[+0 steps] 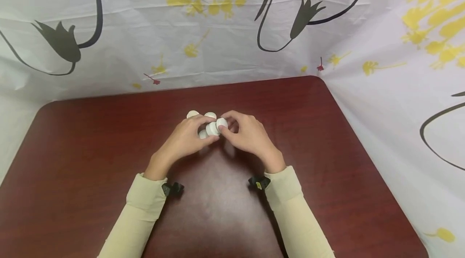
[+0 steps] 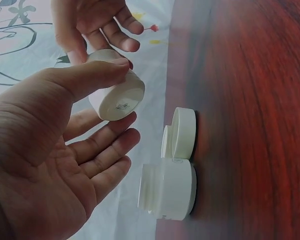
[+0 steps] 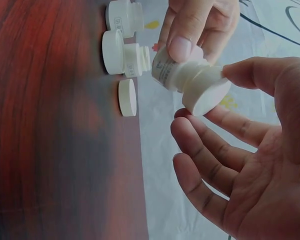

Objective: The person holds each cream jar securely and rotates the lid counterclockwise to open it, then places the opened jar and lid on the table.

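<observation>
Above the table, my left hand grips a small white jar between thumb and fingers. The jar is tilted, and small print shows on its side. My right hand pinches a white screw cap between thumb and fingertips. That cap sits at the jar's mouth, with part of the neck showing beside it in the right wrist view. The right hand's other fingers are spread loosely below. In the left wrist view the jar's base faces the camera, with a small mark on it.
Beyond the hands, a white jar without a cap and another uncapped jar stand on the dark red table. A loose cap leans on edge there, near another cap. A patterned cloth hangs behind the table.
</observation>
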Tool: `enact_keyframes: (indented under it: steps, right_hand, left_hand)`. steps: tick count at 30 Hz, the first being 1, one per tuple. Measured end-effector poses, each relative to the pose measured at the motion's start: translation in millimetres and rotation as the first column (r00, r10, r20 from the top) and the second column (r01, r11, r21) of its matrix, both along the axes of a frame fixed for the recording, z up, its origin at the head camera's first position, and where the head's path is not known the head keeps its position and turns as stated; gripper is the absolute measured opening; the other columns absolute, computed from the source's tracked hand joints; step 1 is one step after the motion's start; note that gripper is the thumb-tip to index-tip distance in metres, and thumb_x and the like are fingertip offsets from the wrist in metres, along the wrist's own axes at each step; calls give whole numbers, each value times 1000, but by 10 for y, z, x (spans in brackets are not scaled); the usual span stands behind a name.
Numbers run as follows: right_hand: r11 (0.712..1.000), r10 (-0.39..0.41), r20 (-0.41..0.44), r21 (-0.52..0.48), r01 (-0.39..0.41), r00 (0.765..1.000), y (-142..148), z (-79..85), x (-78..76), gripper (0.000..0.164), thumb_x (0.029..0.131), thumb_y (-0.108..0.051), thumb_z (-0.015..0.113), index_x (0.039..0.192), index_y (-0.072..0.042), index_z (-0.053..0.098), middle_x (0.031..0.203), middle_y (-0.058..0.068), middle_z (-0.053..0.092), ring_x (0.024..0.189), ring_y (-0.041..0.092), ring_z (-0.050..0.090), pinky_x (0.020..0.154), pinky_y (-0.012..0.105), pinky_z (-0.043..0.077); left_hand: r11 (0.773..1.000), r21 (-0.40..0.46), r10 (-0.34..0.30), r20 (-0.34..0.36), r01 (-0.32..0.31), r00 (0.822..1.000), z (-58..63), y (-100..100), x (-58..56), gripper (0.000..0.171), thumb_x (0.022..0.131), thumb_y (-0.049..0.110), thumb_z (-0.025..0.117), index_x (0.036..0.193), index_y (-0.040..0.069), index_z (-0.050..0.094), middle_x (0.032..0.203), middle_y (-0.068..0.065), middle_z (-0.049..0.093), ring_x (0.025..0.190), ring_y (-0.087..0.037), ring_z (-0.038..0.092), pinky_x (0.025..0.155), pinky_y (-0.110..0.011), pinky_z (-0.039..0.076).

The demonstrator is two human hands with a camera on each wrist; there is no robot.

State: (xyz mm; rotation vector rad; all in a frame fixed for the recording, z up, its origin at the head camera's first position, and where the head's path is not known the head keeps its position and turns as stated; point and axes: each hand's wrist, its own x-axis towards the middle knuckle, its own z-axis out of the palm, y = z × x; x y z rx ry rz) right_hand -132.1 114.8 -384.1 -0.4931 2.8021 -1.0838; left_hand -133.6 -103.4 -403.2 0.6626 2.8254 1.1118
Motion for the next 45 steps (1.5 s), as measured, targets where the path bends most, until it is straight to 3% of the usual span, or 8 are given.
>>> enact_keyframes:
  steps: [10,17,21,26,30,37,40,45]
  right_hand:
    - [999,-5,8,36,5,1000,55,-17,-16,26,93,-36,73,115,-23,67,94,-8,72,83,9,66,76,35,51]
    - [994,32,59,100,-37,998,65,-34,-33,33,93,-37,69,124,-25,71,93,-7,70,83,11,65,76,36,51]
    - [993,34,84,108,-43,996,43,-47,-39,29,94,-37,70,119,-25,74,93,-7,73,84,11,67,78,36,53]
    - [994,47,120,93,-59,992,29,-79,-42,29,93,-36,72,117,-20,74,94,-7,75,85,10,69,80,36,56]
    - [995,40,134,86,-52,990,68,-108,-16,31,93,-31,76,120,-15,73,95,-4,76,88,10,71,82,36,57]
    - [988,147,100,29,-150,984,76,-203,36,47,95,-25,77,137,-7,67,95,-1,77,86,10,71,79,31,56]
    - [984,175,91,1,-176,980,60,-262,57,45,94,-22,78,134,-5,70,94,-1,78,84,9,71,79,30,55]
    - [981,191,118,-26,-190,974,54,-375,125,38,91,-20,82,126,-8,72,97,-1,79,86,7,72,80,28,56]
  left_hand:
    - [1000,-16,18,52,-17,998,19,-57,-32,49,84,32,90,126,14,73,113,-4,74,102,-27,64,88,-41,53]
    - [996,-64,-59,-36,57,998,-28,-84,-39,53,83,32,91,129,11,74,118,-4,77,107,-27,63,96,-45,52]
    - [992,-108,-71,-53,65,996,-38,-105,-20,43,83,34,90,119,15,77,108,0,78,101,-26,61,98,-48,47]
    - [989,-147,-39,-48,31,998,-12,-100,38,39,81,40,92,113,22,77,97,7,77,97,-21,57,95,-45,38]
    - [987,-154,-45,-52,36,998,-8,-85,100,41,82,43,91,116,24,78,109,5,78,104,-22,57,95,-43,35]
    - [984,-177,-8,-16,5,1000,1,-220,258,49,85,40,89,127,21,76,128,-4,73,117,-29,61,104,-48,44]
    - [987,-159,12,-6,-13,1000,-13,-264,324,49,85,40,89,128,21,75,125,-2,72,113,-25,64,100,-48,50]
    - [990,-142,-15,-26,12,1000,-131,-273,415,45,85,39,89,123,21,75,113,3,73,98,-17,67,85,-42,55]
